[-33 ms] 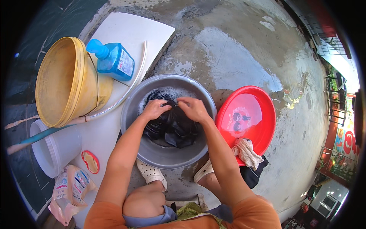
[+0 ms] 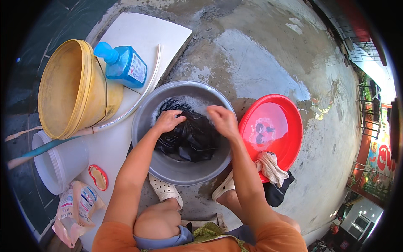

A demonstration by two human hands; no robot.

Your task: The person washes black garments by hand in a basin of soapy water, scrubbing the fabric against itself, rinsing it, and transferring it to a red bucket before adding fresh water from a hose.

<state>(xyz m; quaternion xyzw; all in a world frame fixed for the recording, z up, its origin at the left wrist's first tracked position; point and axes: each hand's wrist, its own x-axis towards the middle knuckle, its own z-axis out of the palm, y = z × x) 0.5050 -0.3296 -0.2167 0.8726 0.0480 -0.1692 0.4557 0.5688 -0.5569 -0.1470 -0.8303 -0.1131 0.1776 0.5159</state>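
A soaked black garment (image 2: 191, 140) lies bunched in a grey basin (image 2: 193, 176) with suds along its far side. My left hand (image 2: 168, 122) is on the garment's left part, its thumb and fingers closed on the cloth. Over the right side of the basin is my right hand (image 2: 224, 122), raised a little above the garment with curled fingers; whether they hold anything is hidden.
Right of the basin, a red basin (image 2: 289, 145) holds water, with a whitish cloth (image 2: 273, 168) over its rim. Left are a yellow bucket (image 2: 113, 101), a blue pump bottle (image 2: 128, 67), a translucent bucket (image 2: 77, 157), a red-rimmed brush (image 2: 98, 177) and a plastic bag (image 2: 77, 206).
My right hand has moved right, away from my left hand and the middle of the garment, and its fingers have curled in. My left hand stays on the black cloth.
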